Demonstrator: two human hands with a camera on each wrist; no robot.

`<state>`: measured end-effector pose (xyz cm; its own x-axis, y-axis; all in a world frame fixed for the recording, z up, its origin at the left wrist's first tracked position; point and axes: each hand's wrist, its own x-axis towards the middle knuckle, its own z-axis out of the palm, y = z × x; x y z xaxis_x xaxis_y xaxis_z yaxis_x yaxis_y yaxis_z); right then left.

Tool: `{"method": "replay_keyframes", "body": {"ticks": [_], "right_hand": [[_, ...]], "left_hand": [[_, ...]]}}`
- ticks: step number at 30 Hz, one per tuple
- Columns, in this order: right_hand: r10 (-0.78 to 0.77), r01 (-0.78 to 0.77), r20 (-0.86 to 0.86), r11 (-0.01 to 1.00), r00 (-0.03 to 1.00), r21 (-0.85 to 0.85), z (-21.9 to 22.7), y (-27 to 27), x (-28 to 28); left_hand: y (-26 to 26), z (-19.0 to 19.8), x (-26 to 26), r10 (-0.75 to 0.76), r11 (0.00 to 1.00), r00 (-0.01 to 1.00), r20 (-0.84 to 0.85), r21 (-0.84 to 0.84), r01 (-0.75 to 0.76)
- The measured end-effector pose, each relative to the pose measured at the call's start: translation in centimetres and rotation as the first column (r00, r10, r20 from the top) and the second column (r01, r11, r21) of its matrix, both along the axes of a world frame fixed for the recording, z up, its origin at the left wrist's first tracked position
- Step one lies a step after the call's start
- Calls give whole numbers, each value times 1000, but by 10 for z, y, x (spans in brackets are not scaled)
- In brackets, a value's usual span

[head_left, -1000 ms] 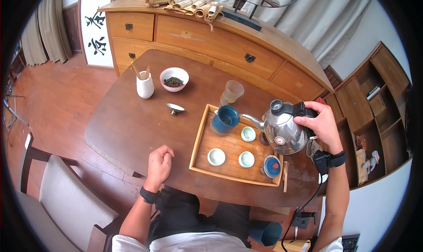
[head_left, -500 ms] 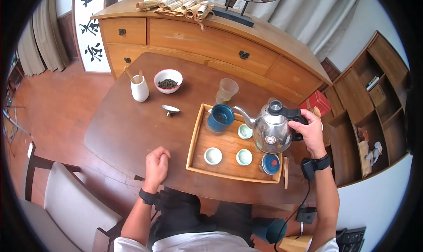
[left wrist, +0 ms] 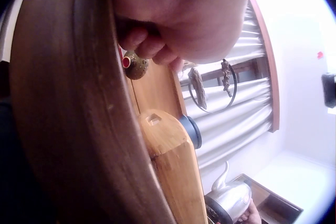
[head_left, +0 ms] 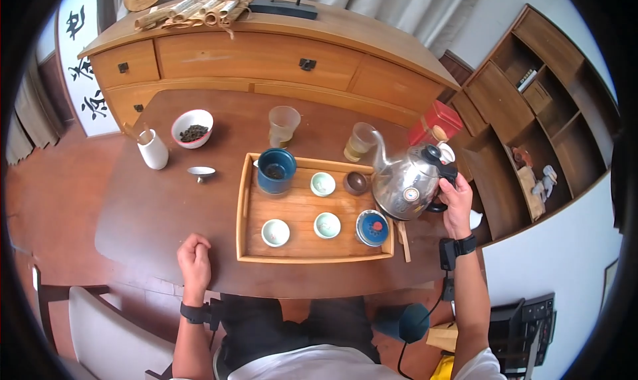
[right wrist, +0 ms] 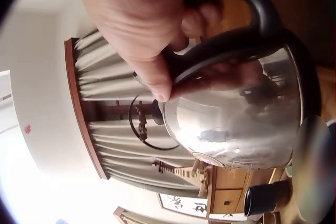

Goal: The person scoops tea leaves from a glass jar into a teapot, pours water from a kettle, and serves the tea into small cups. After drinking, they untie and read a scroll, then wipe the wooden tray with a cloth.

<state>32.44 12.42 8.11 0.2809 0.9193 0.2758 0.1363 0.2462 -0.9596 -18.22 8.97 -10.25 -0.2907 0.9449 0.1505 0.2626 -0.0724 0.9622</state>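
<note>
My right hand [head_left: 457,207] grips the black handle of a shiny metal electric kettle [head_left: 401,187], which stands upright over the tray's right end, its spout rising toward the back. In the right wrist view the thumb lies along the top of the handle [right wrist: 236,45]. On the wooden tray [head_left: 299,255] are a blue cup with dark contents [head_left: 276,171], three pale green teacups [head_left: 326,226], a small brown cup [head_left: 355,183] and a blue lidded jar with a red knob [head_left: 372,228]. My left hand [head_left: 194,260], fingers loosely curled, rests at the table's front edge, holding nothing.
A bowl of dark tea leaves [head_left: 193,129], a white holder with wooden tools [head_left: 153,151] and a small metal strainer [head_left: 201,173] sit at left. Two clear glasses [head_left: 284,126] stand behind the tray. A red tin [head_left: 435,123] is at back right; wooden tongs [head_left: 404,242] lie beside the tray.
The kettle has moved right, its spout leaving the blue cup's rim, and its tilt has levelled out. The view has turned right. My left hand stays at the table edge.
</note>
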Motion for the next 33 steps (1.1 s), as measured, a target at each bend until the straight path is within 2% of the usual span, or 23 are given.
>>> {"method": "replay_keyframes", "body": {"ticks": [4, 9, 15, 20, 22, 23, 24, 25, 27, 28, 29, 30, 31, 32, 33], "right_hand": [[-232, 232, -2, 972, 973, 17, -32, -13, 56], [-353, 353, -9, 935, 936, 19, -74, -3, 97], [-412, 414, -48, 909, 910, 42, -103, 23, 124], [-379, 382, 98, 924, 920, -12, -112, 20, 133], [-365, 337, 237, 929, 900, 152, -110, 23, 139], [-363, 303, 305, 925, 880, 227, -111, 23, 146], [-524, 484, 552, 843, 648, 232, -96, 10, 142], [-558, 489, 581, 822, 592, 291, -83, 2, 136], [-414, 339, 607, 909, 678, 241, -46, -11, 94], [-228, 235, 585, 970, 779, 64, -37, -17, 74], [-41, 111, 521, 988, 852, -104, -30, -22, 52], [113, -15, 561, 984, 820, -177, -25, -26, 24], [273, -108, 659, 954, 701, -280, -11, -29, -8], [370, -174, 669, 923, 644, -342, -8, -32, -32], [384, -269, 784, 921, 489, -283, -12, -30, -48]], "left_hand": [[1, 0, 1, 9, 1000, 1000, 3, -3, -9], [1, 7, 3, 8, 1000, 999, -33, -3, -9], [-1, 8, 5, 5, 1000, 999, -54, -2, -6], [-1, 12, 7, 12, 1000, 995, -96, 21, -10], [-1, 10, 7, 8, 1000, 996, -94, 29, -5], [-1, 9, 7, 5, 1000, 996, -93, 31, -2], [-1, 9, 6, 9, 1000, 994, -107, 27, -7], [-1, 9, 6, 15, 1000, 993, -120, 21, -12], [-2, 7, 5, 16, 1000, 994, -109, 1, -16], [-1, 6, 5, 10, 1000, 996, -86, -10, -11], [-1, 6, 4, 3, 1000, 998, -65, -18, -4], [0, 6, 4, -3, 1000, 998, -69, -24, 1], [0, 7, 5, -5, 1000, 997, -72, -28, 3], [-1, 8, 5, -3, 999, 997, -75, -33, 1], [-2, 8, 4, -2, 1000, 996, -91, -31, -1]]}}
